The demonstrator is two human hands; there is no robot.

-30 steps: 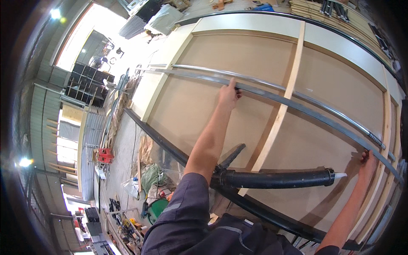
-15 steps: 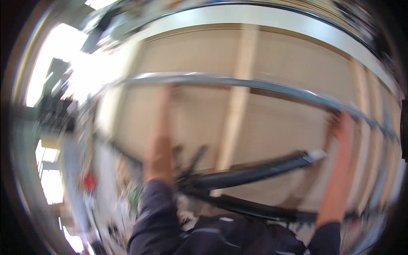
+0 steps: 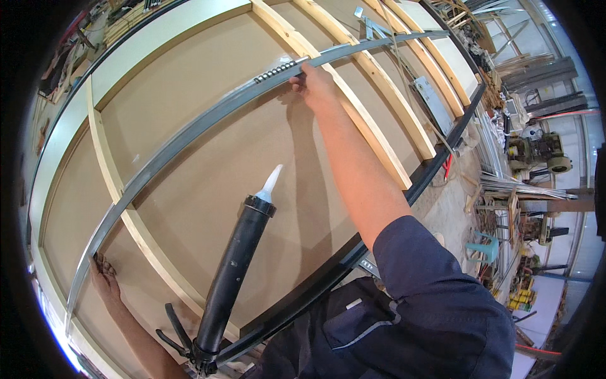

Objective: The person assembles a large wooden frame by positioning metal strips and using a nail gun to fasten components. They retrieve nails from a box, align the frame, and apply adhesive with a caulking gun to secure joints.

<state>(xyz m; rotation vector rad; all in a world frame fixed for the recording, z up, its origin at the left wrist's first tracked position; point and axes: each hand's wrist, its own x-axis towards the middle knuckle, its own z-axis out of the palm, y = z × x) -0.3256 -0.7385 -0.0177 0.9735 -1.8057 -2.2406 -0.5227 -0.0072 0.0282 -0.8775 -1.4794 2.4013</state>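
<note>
A long grey metal strip (image 3: 189, 129) runs across a panel framed with wooden battens. My left hand (image 3: 105, 278) is at the strip's lower left stretch, fingers curled against its edge. Farther up, my right hand (image 3: 314, 87) grips the same strip, with its fingertips on the edge. Just left of those fingertips, a spiral-fluted piece like a drill bit (image 3: 276, 71) lies along the strip. Between my arms is a black caulking gun (image 3: 235, 262) with a whitish nozzle, pointing away from me; its handle shows at the bottom.
Pale wooden battens (image 3: 148, 237) cross the tan panel (image 3: 233, 189). A black edge rail (image 3: 303, 294) runs along the near side. Flat metal plates (image 3: 432, 104) lie between battens at right. Beyond are a turquoise stool (image 3: 485, 247), machines (image 3: 540, 151) and stacked lengths of material.
The head view has swung round to the right and sharpened from blur. Both hands stay at the metal strip; the spiral piece and right-hand workshop area now show clearly.
</note>
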